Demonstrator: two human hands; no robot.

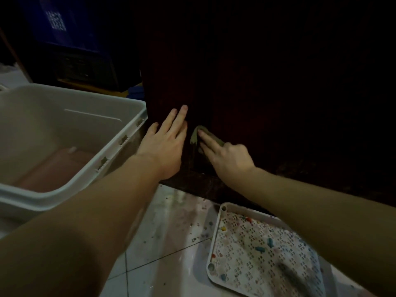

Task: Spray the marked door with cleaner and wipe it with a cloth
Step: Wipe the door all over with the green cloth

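Taking the dark wooden door [246, 86] as the landmark: nearest the camera, on the pale tiled floor [162, 249] below the door's foot, lies a white perforated tray [252, 260] with small coloured bits scattered on it, set to the lower right; to the left of the door stands a large white plastic tub [64, 133], its rim just beside the door's left edge, with something pinkish lying flat in its bottom. Both forearms reach up to the door's lower part; the left hand [165, 146] lies flat against the wood near the left edge, fingers straight and close together, holding nothing; just to its right the right hand [225, 157] presses a small greenish cloth [196, 136] onto the door with straight fingers, the others curled back. Beyond the tub, left of the door, a dark blue crate [64, 24] sits in shadow.
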